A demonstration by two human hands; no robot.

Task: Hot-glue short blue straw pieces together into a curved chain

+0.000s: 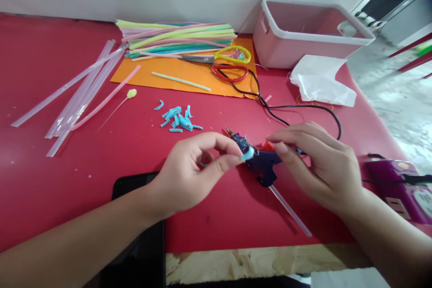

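Between its thumb and forefinger, my left hand [199, 171] pinches a small light-blue piece [248, 153], held over the front of a dark blue glue gun [265, 164]. The gun lies on the red table with its nozzle toward the upper left and a clear glue stick [290, 210] sticking out of it. My right hand [317, 166] is at the gun's right side, thumb and fingers bent near its red trigger; what lies between the fingertips is too small to make out. A pile of cut light-blue pieces [182, 121] lies beyond my left hand.
Fuzzy coloured stems [178, 38] and yellow-and-red scissors [232, 56] rest on orange paper [141, 76]. Clear glue sticks [86, 81] lie left. A pink bin [303, 45], white paper [320, 81], black cable [303, 106], purple power strip [391, 189] and black phone [145, 234] surround the hands.
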